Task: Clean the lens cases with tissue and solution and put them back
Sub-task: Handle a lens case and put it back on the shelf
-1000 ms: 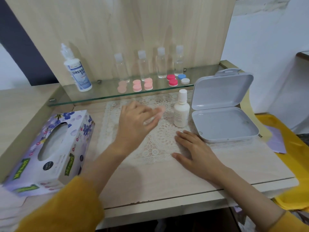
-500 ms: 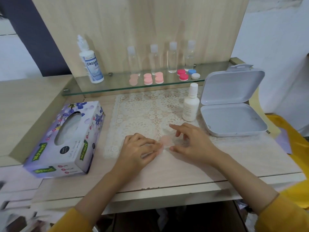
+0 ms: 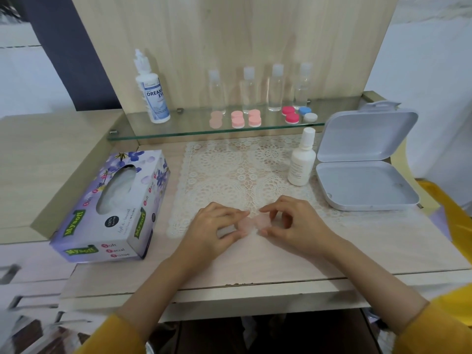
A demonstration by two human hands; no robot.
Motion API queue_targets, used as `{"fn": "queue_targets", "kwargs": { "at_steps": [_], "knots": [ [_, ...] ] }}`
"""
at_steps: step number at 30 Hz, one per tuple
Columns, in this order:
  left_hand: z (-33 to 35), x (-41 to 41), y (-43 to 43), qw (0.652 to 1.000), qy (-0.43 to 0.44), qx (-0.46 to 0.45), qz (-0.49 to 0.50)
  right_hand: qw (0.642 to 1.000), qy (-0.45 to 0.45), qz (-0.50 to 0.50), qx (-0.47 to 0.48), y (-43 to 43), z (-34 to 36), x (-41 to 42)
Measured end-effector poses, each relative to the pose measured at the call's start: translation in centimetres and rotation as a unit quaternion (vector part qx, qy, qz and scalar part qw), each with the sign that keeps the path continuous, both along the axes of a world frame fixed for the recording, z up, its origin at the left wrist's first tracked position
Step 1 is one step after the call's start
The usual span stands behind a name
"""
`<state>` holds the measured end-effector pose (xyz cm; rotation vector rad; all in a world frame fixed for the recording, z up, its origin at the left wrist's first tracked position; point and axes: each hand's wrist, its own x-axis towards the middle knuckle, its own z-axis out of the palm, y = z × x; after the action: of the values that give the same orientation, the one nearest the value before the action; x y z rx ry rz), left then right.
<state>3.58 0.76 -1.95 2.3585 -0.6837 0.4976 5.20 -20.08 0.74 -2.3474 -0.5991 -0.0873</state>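
A pale pink lens case (image 3: 251, 223) lies at the front edge of the lace mat (image 3: 240, 172). My left hand (image 3: 213, 226) pinches its left end and my right hand (image 3: 293, 221) pinches its right end. More lens cases stand on the glass shelf (image 3: 194, 127): pale pink (image 3: 216, 119), two pink ones (image 3: 246, 119), a red one (image 3: 290, 114) and a blue-and-white one (image 3: 307, 114). A small white solution bottle (image 3: 301, 158) stands on the mat's right side. The tissue box (image 3: 115, 208) lies left of my hands.
A large Dream Eye bottle (image 3: 152, 90) and several clear bottles (image 3: 275, 88) stand on the shelf. An open white plastic box (image 3: 362, 159) sits at the right. Something yellow (image 3: 457, 215) lies beyond the desk's right edge.
My left hand brought a pale pink case down from the shelf area to the mat's front edge. My right hand moved in and took its other end. The view has shifted slightly.
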Motion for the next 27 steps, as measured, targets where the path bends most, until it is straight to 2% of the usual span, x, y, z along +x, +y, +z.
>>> {"fn": "queue_targets", "kwargs": {
  "at_steps": [6,11,19,22,24,27],
  "knots": [
    [0.4,0.3,-0.5,0.999,0.036,-0.022,0.006,1.000,-0.009,-0.005,0.008,0.3,-0.4,0.0],
    [-0.2,0.6,-0.7,0.999,0.044,0.008,0.011,0.999,-0.022,-0.005,0.049,0.3,-1.1,-0.3],
    [-0.4,-0.3,-1.9,0.994,-0.029,0.040,0.093,0.998,-0.055,0.013,0.037,0.7,-1.3,-0.8],
    [-0.3,-0.3,-2.2,0.990,-0.006,0.011,0.139,0.998,-0.054,0.011,0.032,0.6,-1.4,-0.9],
    [-0.2,-0.4,-2.2,0.992,0.011,-0.011,0.124,0.998,-0.051,0.009,0.036,0.7,-1.4,-0.9],
    [-0.2,-0.5,-1.9,0.998,0.021,-0.028,0.043,0.998,-0.045,0.005,0.052,0.7,-1.3,-0.9]
  ]
}}
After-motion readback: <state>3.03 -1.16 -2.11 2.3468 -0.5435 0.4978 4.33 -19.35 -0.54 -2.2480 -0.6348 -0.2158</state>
